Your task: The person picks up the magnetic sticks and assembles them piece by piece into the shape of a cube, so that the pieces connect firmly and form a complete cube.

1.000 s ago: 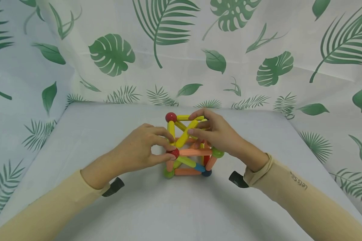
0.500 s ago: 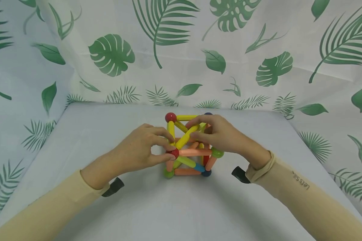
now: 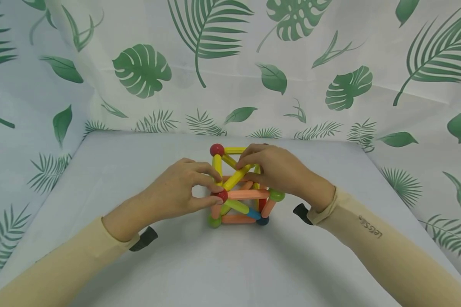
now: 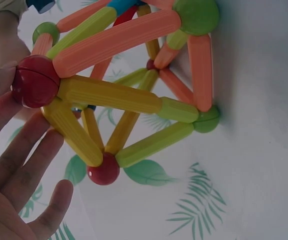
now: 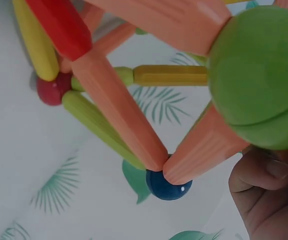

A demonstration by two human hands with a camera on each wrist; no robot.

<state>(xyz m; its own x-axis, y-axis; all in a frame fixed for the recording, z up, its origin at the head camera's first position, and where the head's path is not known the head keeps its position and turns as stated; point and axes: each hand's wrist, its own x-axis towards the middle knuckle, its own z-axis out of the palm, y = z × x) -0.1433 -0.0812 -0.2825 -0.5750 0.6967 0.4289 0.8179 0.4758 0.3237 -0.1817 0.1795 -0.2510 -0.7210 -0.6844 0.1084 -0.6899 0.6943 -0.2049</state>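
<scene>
On the table stands a box-like frame of coloured magnetic sticks and balls. My left hand pinches the red ball at its upper front left corner; the left wrist view also shows fingertips on this red ball. A yellow stick slants from that ball across the top, and my right hand pinches its far end, partly hidden by the fingers. Near the right wrist is a green ball, which in the right wrist view covers part of the right hand.
Another red ball marks the back left corner. Low at the front sit a green ball and a dark blue ball, joined by an orange stick. White table cloth surrounds the frame, with a leaf-print curtain behind.
My right hand has lowered the far end of the slanting yellow stick toward the frame's top, its fingers shifting over that end. The left hand stays on the red ball.
</scene>
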